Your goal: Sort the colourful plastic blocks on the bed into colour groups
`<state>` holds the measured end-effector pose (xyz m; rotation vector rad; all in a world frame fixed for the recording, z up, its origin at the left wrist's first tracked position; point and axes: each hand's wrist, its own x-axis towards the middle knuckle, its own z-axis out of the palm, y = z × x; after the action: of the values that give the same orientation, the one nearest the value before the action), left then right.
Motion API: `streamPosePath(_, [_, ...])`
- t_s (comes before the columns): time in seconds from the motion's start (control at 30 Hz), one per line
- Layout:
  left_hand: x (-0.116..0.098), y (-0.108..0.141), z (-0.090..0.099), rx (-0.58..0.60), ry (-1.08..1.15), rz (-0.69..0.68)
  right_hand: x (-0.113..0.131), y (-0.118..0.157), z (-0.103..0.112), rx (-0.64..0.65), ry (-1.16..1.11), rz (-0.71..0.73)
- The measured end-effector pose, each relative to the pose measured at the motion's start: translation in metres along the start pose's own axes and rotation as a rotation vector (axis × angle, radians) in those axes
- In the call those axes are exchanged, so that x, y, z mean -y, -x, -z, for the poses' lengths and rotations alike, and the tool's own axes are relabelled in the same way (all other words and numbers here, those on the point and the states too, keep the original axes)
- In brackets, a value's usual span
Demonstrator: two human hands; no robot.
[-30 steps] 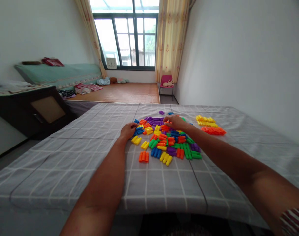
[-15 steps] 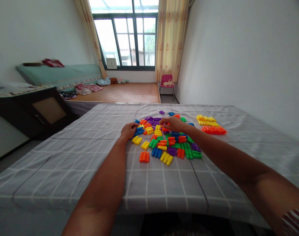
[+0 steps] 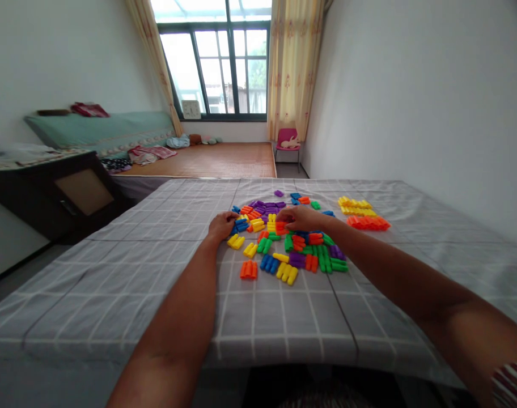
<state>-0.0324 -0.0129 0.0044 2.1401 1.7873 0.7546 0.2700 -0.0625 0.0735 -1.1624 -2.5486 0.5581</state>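
Small plastic pieces in orange, yellow, blue, green and purple lie in a loose heap on the checked cloth. My left hand (image 3: 222,224) rests at the heap's left edge, its fingertips by some blue pieces (image 3: 240,226); what they hold, if anything, is too small to tell. Over the middle of the heap, my right hand (image 3: 299,216) has its fingers closed on an orange piece (image 3: 281,228). An orange piece (image 3: 249,270) and a yellow one (image 3: 287,273) lie at the near side.
Yellow rows (image 3: 357,206) and an orange row (image 3: 368,222) lie right of the heap on the cloth-covered table (image 3: 156,283). Beyond are a bed (image 3: 207,158), a dark cabinet (image 3: 82,184) at left and a pink chair (image 3: 288,136).
My right hand has lowered slightly, and the orange piece at its fingertips now sits beside the yellow pieces. Orange and green pieces near the middle have shifted. My left hand stays almost still.
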Motion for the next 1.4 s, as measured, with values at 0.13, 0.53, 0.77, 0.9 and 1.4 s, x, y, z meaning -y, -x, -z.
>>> streamPosePath(0.13, [0.0,-0.002,0.0,-0.006,0.005,0.003,-0.013,0.012,0.018,-0.124,-0.172,-0.061])
streamPosePath(0.53, [0.011,-0.008,0.0,-0.023,-0.024,-0.023,-0.095,0.106,0.06,-0.543,-0.527,-0.397])
streamPosePath(0.77, [0.016,-0.008,-0.003,-0.011,-0.012,-0.041,-0.046,0.071,0.023,-0.195,-0.515,-0.135])
streamPosePath(0.9, [0.017,-0.008,-0.003,-0.007,0.01,-0.04,-0.023,0.056,0.015,-0.075,-0.273,0.074])
streamPosePath(1.4, [0.014,-0.007,0.0,0.007,0.001,-0.051,-0.028,0.067,0.041,-0.253,-0.175,0.025])
